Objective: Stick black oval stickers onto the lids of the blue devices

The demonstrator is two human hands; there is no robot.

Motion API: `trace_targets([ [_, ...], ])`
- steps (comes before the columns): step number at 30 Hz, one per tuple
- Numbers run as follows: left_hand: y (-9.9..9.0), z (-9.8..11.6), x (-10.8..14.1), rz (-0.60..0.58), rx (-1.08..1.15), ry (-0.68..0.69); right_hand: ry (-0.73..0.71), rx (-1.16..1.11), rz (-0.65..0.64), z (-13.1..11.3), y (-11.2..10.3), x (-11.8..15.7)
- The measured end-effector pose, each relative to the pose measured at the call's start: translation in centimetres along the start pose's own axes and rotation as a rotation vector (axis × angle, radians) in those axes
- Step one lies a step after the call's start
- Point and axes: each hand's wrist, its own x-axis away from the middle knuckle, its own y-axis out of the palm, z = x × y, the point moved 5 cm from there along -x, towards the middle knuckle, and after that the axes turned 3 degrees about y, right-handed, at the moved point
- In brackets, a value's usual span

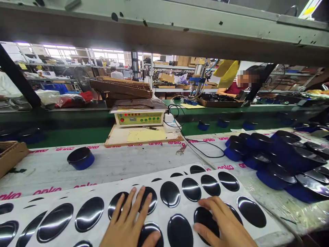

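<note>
Head view shows a flat white sheet [163,214] bearing rows of glossy black oval discs, lying over similar sheets on a white table covering [123,168] printed with pink lettering. The left hand [125,221] is palm down over the sheet, its fingers spread across several discs. The right hand [222,223] curves over one glossy black oval disc [205,218] in the lower row, thumb and forefinger parted; I cannot tell whether they grip its edge. Beyond the sheet, to the left, sits a short blue cylindrical piece with a black top [81,159]. A cluster of similar blue-and-black pieces [272,161] lies to the right. Behind stands a cream box-shaped machine with a yellow-green control panel [140,118].
</note>
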Motion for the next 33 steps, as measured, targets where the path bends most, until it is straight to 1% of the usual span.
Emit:
trace_targets([
  [2, 0.2, -1.3, 0.4, -0.046, -0.043, 0.082, -0.038, -0.010, -0.061, -1.4, 0.1, -0.2],
  [4, 0.2, -3.5, 1.8, -0.111, -0.071, 0.110, -0.077, -0.022, -0.080, -1.7, -0.3, -0.2],
  [5, 0.2, -4.8, 2.7, -0.147, -0.080, 0.120, -0.079, -0.027, -0.068, -1.4, -0.6, -0.1],
  [7, 0.2, -7.1, 4.5, -0.213, -0.100, 0.108, -0.043, -0.032, -0.014, 0.3, -1.3, 0.1],
  [9, -0.2, -8.5, 5.2, -0.219, -0.132, 0.100, 0.000, -0.034, 0.006, 2.1, -2.0, 0.5],
  [10, -0.6, -8.6, 4.8, -0.190, -0.144, 0.103, 0.002, -0.037, -0.010, 2.7, -2.4, 0.6],
  [11, -1.2, -8.1, 3.8, -0.136, -0.139, 0.121, -0.010, -0.041, -0.043, 3.0, -2.8, 0.7],
  [12, -1.7, -7.0, 2.3, -0.092, -0.119, 0.149, -0.035, -0.046, -0.089, 2.9, -3.1, 0.7],
  [13, -2.3, -5.6, 0.5, -0.027, -0.069, 0.181, -0.068, -0.047, -0.142, 2.6, -3.4, 0.6],
  [14, -2.7, -3.7, -1.6, 0.013, 0.018, 0.248, -0.106, -0.041, -0.194, 2.1, -3.7, 0.4],
  [15, -2.6, -1.5, -3.7, -0.051, 0.105, 0.329, -0.141, -0.027, -0.241, 1.5, -4.0, 0.1],
  [17, -2.0, 2.3, -7.2, -0.136, 0.266, 0.437, -0.207, 0.013, -0.305, 0.4, -4.2, -0.6],
  [18, -1.3, 3.7, -8.4, -0.219, 0.336, 0.472, -0.242, 0.029, -0.326, 0.0, -4.3, -1.0],
  [20, 0.3, 5.4, -9.6, -0.364, 0.470, 0.494, -0.303, 0.040, -0.367, -0.6, -4.1, -1.7],
  [22, 1.6, 5.8, -9.6, -0.467, 0.573, 0.470, -0.360, 0.047, -0.408, -0.9, -3.9, -2.3],
  [24, 2.3, 5.4, -9.2, -0.502, 0.619, 0.445, -0.395, 0.063, -0.430, -1.0, -3.8, -2.8],
  [28, 2.7, 4.9, -8.6, -0.480, 0.597, 0.445, -0.436, 0.055, -0.428, -0.6, -4.0, -2.9],
  [33, 2.7, 4.9, -8.6, -0.455, 0.549, 0.449, -0.408, 0.004, -0.350, 0.8, -4.6, -2.4],
])
